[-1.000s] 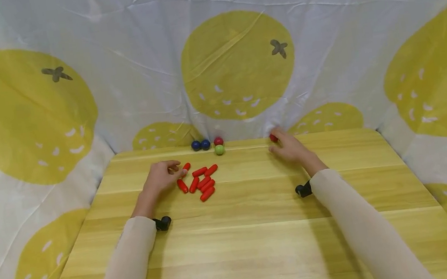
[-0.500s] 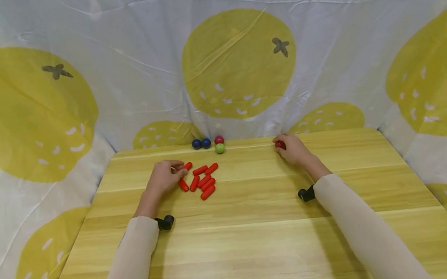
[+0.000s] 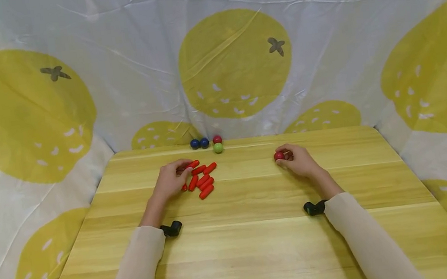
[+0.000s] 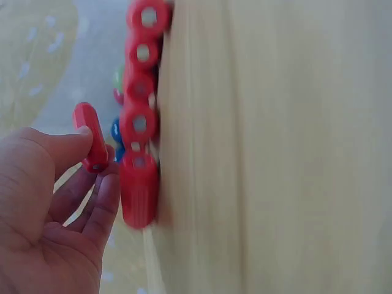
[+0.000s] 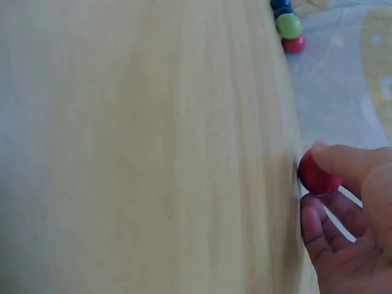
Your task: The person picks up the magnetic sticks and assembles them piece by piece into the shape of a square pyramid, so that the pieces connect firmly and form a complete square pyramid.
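Between thumb and fingers, my left hand (image 3: 171, 180) pinches a red stick (image 4: 92, 136), which in the left wrist view looks lifted off the table. Several more red sticks (image 3: 207, 192) lie in a loose group just right of that hand, one partly hidden by it. My right hand (image 3: 299, 161) pinches a dark red ball (image 3: 279, 156) between thumb and fingers. The right wrist view shows this ball (image 5: 317, 174) close to the tabletop, with the fingers curved below it.
At the table's back edge sit two blue balls (image 3: 199, 143), with a red ball (image 3: 217, 139) to their right and a green ball (image 3: 218, 148) in front of it. Behind the wooden table (image 3: 263, 247) hangs a lemon-print cloth (image 3: 323, 60).
My right hand has drawn the dark red ball from the back edge toward the front. My left hand has shifted slightly right and now holds a red stick raised.
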`<state>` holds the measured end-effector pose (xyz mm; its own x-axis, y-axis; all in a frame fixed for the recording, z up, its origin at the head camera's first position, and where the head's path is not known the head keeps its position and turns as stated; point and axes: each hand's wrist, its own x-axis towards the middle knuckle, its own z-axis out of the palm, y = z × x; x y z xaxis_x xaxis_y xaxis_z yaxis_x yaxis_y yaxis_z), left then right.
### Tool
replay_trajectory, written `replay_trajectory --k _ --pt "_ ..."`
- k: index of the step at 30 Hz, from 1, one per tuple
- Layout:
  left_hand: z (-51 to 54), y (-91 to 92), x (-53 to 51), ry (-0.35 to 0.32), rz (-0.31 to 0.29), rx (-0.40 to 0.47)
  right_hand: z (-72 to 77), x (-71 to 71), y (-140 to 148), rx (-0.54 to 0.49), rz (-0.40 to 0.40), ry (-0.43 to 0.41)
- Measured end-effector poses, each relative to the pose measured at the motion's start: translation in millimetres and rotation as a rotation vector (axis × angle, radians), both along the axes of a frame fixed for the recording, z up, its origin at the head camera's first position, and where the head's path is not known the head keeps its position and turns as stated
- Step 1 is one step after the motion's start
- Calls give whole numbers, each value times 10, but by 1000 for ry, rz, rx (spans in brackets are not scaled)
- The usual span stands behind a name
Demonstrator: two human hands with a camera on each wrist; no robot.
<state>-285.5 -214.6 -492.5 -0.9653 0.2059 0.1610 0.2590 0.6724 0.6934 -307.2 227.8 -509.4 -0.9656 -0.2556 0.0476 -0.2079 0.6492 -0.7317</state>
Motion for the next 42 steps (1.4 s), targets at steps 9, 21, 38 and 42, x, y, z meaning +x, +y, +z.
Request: replay_trajectory --k 9,21,38,42 --pt "-21 377 108 38 -75 55 -104 199 -47 -146 -6 20" --pt "3 974 160 75 -232 12 -123 323 -316 -262 70 -10" --pt "-114 1299 161 9 -273 -27 153 604 -637 -280 148 -8" --pt "-132 1341 171 17 -273 -29 -56 512 -587 -271 156 10"
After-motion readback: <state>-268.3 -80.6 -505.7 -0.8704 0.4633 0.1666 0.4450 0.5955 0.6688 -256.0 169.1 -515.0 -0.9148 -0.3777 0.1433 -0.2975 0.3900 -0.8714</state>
